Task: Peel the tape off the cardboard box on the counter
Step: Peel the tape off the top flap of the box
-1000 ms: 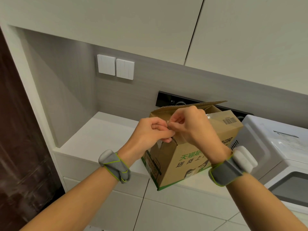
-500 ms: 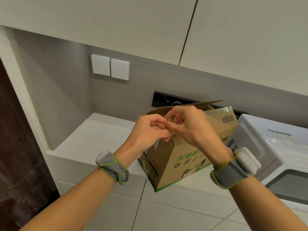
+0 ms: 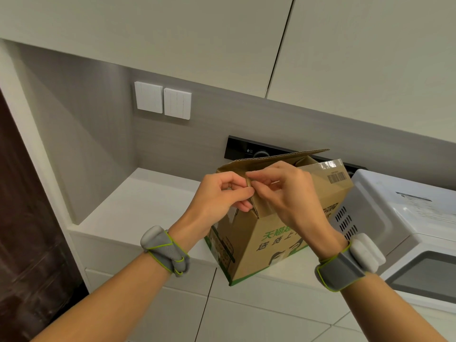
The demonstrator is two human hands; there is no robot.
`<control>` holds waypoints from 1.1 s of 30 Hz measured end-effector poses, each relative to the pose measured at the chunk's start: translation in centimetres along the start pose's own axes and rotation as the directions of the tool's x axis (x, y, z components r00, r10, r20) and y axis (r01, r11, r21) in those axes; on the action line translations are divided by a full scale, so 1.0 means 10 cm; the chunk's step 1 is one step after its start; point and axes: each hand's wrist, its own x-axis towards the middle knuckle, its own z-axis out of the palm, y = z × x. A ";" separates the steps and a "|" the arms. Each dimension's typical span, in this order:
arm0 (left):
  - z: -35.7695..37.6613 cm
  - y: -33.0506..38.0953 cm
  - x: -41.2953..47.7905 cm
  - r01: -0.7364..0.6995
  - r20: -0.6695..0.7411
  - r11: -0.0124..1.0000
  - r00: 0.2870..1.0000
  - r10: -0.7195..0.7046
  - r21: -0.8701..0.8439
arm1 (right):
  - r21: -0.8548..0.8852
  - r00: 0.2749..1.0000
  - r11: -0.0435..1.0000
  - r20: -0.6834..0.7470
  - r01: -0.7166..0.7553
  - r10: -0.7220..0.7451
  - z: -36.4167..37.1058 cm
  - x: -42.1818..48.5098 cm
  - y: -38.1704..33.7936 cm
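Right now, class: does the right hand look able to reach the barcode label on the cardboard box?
Probably yes. The barcode label lies uncovered on the top flap of the cardboard box, just beyond the right hand, nothing between them. It pinches the flap's near edge, so it must let go first.

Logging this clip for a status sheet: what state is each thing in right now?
cardboard box: on the counter, back flap raised.
tape: glossy strip stuck on the right flap.
left hand: pinching the near flap corner.
right hand: pinching the same corner.
cabinet doors: shut.
white appliance: door shut.
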 end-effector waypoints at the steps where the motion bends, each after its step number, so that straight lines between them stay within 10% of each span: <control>1: -0.01 0.00 0.00 0.001 0.002 1.000 1.000 -0.001 -0.006 | -0.001 0.999 1.000 -0.023 0.031 -0.031 0.02 -0.03 0.02; 11: -0.10 -0.01 0.00 0.001 0.083 1.000 0.997 -0.002 0.001 | -0.002 0.986 0.990 -0.080 0.144 -0.144 0.06 -0.14 0.10; 33: 0.06 -0.06 -0.04 0.071 -0.076 0.991 0.994 -0.080 -0.113 | 0.407 0.988 0.909 -0.081 -0.090 0.134 0.18 -0.24 0.15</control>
